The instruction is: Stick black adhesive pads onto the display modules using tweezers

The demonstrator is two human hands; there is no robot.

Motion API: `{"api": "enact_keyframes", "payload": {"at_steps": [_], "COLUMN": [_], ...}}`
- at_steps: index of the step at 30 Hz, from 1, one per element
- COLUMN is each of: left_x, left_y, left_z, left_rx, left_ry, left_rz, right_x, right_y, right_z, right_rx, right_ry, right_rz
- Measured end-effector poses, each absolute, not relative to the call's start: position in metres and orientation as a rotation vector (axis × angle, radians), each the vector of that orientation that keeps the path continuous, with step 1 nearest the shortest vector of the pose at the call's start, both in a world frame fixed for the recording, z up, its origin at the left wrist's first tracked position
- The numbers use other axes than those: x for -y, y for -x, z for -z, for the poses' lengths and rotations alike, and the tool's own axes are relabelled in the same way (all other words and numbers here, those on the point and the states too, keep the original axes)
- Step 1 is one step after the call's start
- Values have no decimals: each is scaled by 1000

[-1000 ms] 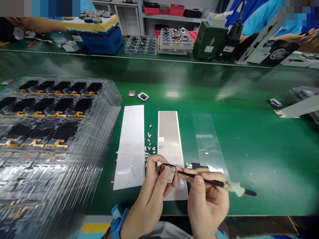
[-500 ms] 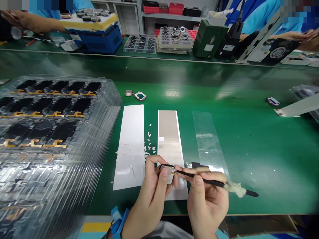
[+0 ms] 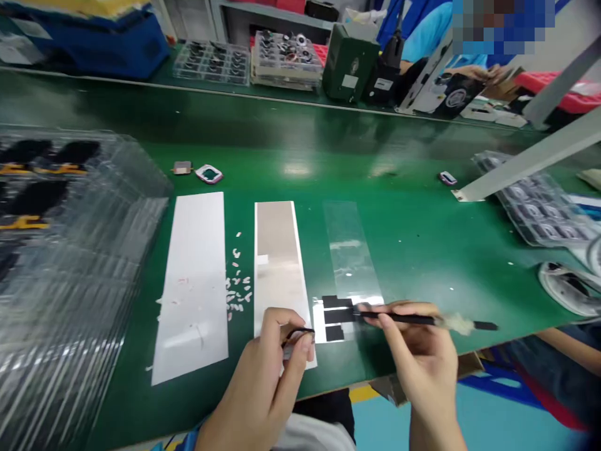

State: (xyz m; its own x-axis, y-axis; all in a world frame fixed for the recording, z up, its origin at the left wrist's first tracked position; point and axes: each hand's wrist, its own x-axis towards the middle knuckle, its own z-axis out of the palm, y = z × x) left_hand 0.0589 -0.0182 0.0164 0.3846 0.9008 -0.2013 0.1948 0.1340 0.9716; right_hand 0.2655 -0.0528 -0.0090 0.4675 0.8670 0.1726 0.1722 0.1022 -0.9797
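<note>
My left hand point(image 3: 267, 382) pinches a small watch screen point(image 3: 297, 333) with a black edge between thumb and fingers, just over the lower end of a beige strip point(image 3: 276, 282) with white borders. In my right hand point(image 3: 417, 351) is a pair of black tweezers point(image 3: 408, 319) with pale material wrapped near the back end. Their tips are at black adhesive pieces point(image 3: 337, 316) on a white backing; whether they grip one I cannot tell. Behind these lies a clear film strip point(image 3: 351, 250). A white sheet point(image 3: 195, 269) lies left, with small scraps point(image 3: 237, 291) beside it.
Stacked clear trays point(image 3: 136, 207) holding black screens fill the left side. Two small watch parts point(image 3: 209, 174) lie behind the white sheet. At right are a slanted metal post point(image 3: 526, 156), a parts tray point(image 3: 535, 210) and a white oval object point(image 3: 568, 288). A co-worker sits across the bench.
My right hand has moved the tweezers away from the watch screen, rightward to the black pieces. My left hand has tilted the screen more edge-on. The camera view has turned right.
</note>
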Motion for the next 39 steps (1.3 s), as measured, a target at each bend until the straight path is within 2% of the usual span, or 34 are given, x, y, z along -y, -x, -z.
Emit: {"api": "enact_keyframes", "payload": {"at_steps": [5, 13, 23, 30, 34, 39], "left_x": [14, 10, 8, 4, 5, 7], "left_y": [-70, -74, -78, -73, -71, -76], "left_z": [-15, -8, -6, -6, -11, -6], "left_rx": [-961, -976, -1037, -1076, -995, -847], "left_ry": [-1774, -1883, -1928, -1827, -1970, -2114], "left_rz": [-435, -343, -424, -666, -797, -679], "right_x": [64, 66, 65, 64, 65, 64], "right_y": [-269, -268, -265, -266, -266, -264], "right_z": [18, 25, 22, 19, 25, 28], "right_rx": [1163, 1214, 1113, 951, 1021, 1057], "right_ry": [1407, 1363, 1310, 1321, 1361, 1349], "right_rz": [-786, -798, -817, -858, -849, -768]}}
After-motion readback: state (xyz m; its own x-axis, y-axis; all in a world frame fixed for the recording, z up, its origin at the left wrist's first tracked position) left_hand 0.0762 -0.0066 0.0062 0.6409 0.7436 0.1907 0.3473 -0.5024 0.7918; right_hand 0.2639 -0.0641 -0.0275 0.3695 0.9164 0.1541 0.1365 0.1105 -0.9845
